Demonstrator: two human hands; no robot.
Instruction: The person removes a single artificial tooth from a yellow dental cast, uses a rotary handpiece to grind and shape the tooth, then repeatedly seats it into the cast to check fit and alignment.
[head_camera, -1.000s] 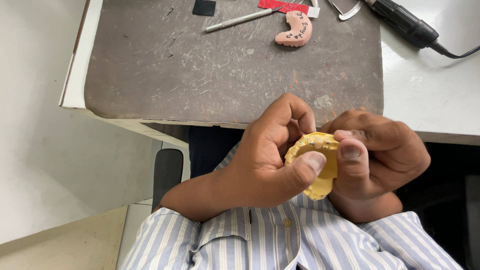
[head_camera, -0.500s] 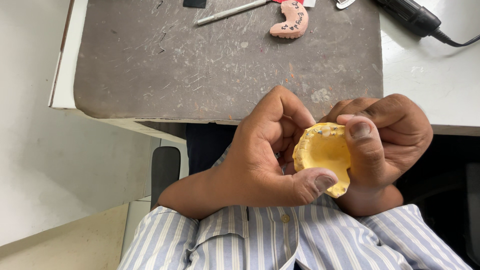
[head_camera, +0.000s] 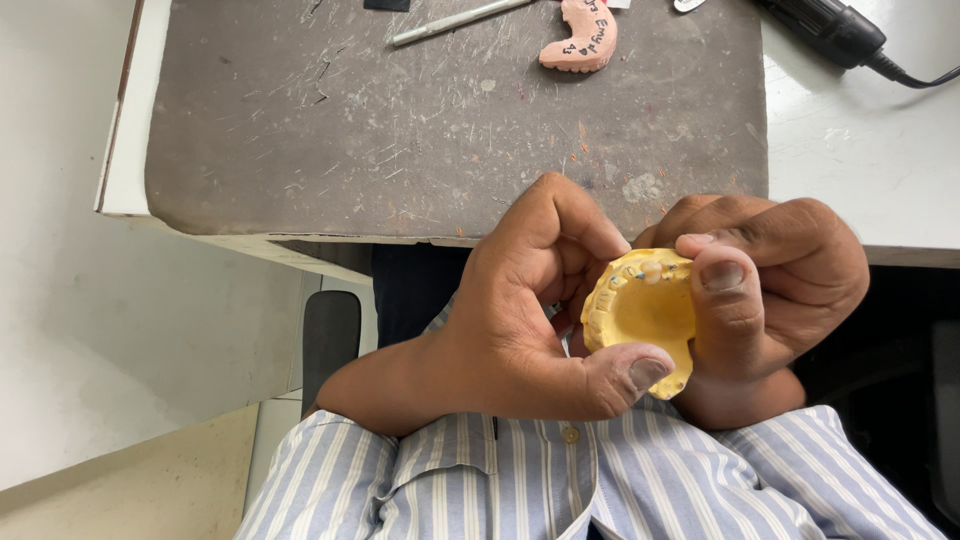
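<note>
A yellow dental cast (head_camera: 640, 315) with a row of teeth along its edge is held between both hands, close to my chest and below the table's front edge. My left hand (head_camera: 510, 320) grips it from the left, thumb pressed on its lower rim. My right hand (head_camera: 775, 290) grips it from the right, thumb lying on its upper right edge. Its hollow palate side faces the camera.
A scratched dark grey mat (head_camera: 440, 120) covers the white table (head_camera: 850, 140). At the mat's far edge lie a pink dental cast (head_camera: 580, 45) and a thin metal tool (head_camera: 455, 20). A black handpiece with cable (head_camera: 835, 35) lies at the far right. Striped shirt sleeves fill the bottom.
The yellow cast has been turned in my hands, so its hollow side now faces up towards the camera. Both hands stayed in place in front of the table edge.
</note>
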